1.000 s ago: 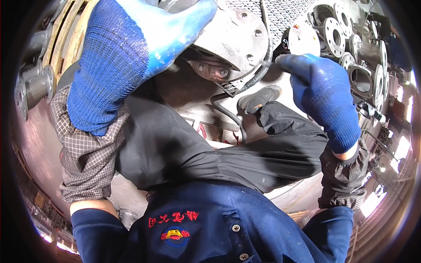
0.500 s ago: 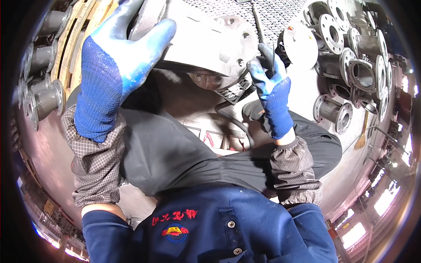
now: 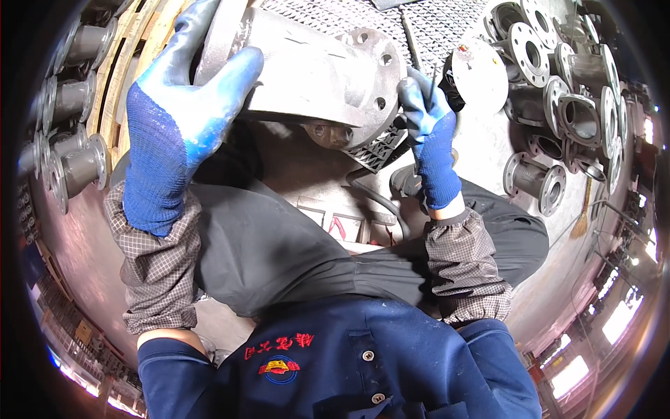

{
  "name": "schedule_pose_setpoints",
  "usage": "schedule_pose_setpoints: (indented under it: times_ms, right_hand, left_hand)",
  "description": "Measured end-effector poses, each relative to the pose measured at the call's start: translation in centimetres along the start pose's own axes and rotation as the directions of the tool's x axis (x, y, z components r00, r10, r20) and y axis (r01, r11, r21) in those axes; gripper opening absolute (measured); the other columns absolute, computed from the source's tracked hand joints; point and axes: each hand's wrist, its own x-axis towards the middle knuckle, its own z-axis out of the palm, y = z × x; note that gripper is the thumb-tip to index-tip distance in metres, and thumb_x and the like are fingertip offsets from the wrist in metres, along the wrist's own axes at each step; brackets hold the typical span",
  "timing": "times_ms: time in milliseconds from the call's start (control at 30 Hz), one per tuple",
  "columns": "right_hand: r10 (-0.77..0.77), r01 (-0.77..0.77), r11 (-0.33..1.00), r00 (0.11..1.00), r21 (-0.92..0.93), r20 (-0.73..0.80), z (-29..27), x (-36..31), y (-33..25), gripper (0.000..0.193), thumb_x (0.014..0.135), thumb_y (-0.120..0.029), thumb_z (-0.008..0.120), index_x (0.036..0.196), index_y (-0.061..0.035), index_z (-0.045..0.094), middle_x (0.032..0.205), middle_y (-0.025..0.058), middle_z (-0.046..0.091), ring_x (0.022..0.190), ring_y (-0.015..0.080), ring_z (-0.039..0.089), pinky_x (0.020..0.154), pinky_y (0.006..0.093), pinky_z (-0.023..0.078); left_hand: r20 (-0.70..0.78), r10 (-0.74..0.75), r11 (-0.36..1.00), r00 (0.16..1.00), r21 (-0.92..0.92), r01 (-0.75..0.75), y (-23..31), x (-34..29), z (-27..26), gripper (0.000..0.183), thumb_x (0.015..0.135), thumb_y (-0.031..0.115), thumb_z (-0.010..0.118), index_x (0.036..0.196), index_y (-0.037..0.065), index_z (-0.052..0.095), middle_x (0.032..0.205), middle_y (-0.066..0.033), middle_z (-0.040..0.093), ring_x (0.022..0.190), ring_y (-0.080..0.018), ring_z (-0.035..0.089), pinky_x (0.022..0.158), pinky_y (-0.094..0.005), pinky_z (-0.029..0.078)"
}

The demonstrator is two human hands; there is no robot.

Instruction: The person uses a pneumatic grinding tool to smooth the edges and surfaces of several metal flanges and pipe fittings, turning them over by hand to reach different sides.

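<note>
A large grey cast-metal pipe fitting (image 3: 296,63) with flanged ends lies across the top middle, above my lap. My left hand (image 3: 192,105), in a blue coated glove, is closed round the rim of its left flange, thumb toward me and fingers behind. At the edge of the right flange (image 3: 380,70), which has several bolt holes, my gloved right hand (image 3: 426,105) is closed. A thin dark rod (image 3: 433,82) sticks up from its fingers; its lower part is hidden in the glove.
Metal mesh (image 3: 447,24) lies beyond the fitting. Several flanged pipe pieces (image 3: 534,183) are piled at the right, beside a round pale disc (image 3: 478,73). More stand along wooden slats (image 3: 115,70) at the left. A dark hose (image 3: 380,199) curves between my legs.
The fitting has turned slightly, its right flange now facing more toward me. My right hand has shifted a little left and up against the flange edge; the left keeps its grip.
</note>
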Motion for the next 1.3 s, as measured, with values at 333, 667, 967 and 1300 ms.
schedule_pose_setpoints:
  times_ms: [333,667,967,1300]
  right_hand:
    - [-0.084,0.084,0.996,0.996,-0.006,-0.017,0.5,0.6,0.1,0.041,0.087,-0.02,0.064,0.12,0.0017,0.055,0.101,0.0042,0.061,0.085,0.0088,0.055,0.075,0.0219,0.046]
    - [-0.12,0.098,0.979,0.986,-0.177,-0.117,0.0,1.5,-0.3,0.029,0.092,-0.023,0.057,0.106,0.0019,0.062,0.082,0.0014,0.065,0.054,0.0003,0.044,0.047,0.0161,0.034]
    - [-0.048,0.048,0.999,0.986,-0.01,-0.158,0.9,-4.6,-4.8,0.026,0.095,-0.017,0.051,0.111,0.0016,0.059,0.086,0.0083,0.068,0.051,0.0032,0.05,0.045,0.0142,0.037]
    - [-0.609,0.628,0.649,0.767,-0.43,0.202,8.3,-10.4,-6.7,0.04,0.083,-0.01,0.065,0.12,0.0025,0.056,0.111,0.017,0.064,0.089,0.0218,0.066,0.078,0.0295,0.051]
  left_hand:
    - [-0.025,0.034,0.999,0.999,0.016,-0.034,-0.4,0.0,-0.3,0.055,0.084,0.007,0.064,0.135,0.004,0.045,0.108,-0.0078,0.061,0.09,-0.0103,0.058,0.08,-0.0225,0.048]
    - [0.026,0.254,0.945,0.967,0.205,-0.254,-1.9,0.6,-0.8,0.059,0.082,0.006,0.066,0.136,0.005,0.044,0.113,-0.0084,0.059,0.094,-0.0107,0.058,0.081,-0.0244,0.049]
    - [-0.075,0.386,0.908,0.919,0.208,-0.364,-2.5,-0.7,-1.4,0.054,0.082,0.014,0.069,0.13,0.0,0.048,0.121,-0.0199,0.057,0.106,-0.0221,0.058,0.087,-0.031,0.048]
    - [0.074,0.419,0.904,0.905,-0.13,-0.408,-3.0,-3.4,-0.6,0.065,0.087,0.006,0.06,0.14,-0.007,0.027,0.139,-0.022,0.04,0.124,-0.0191,0.042,0.102,-0.0287,0.035]
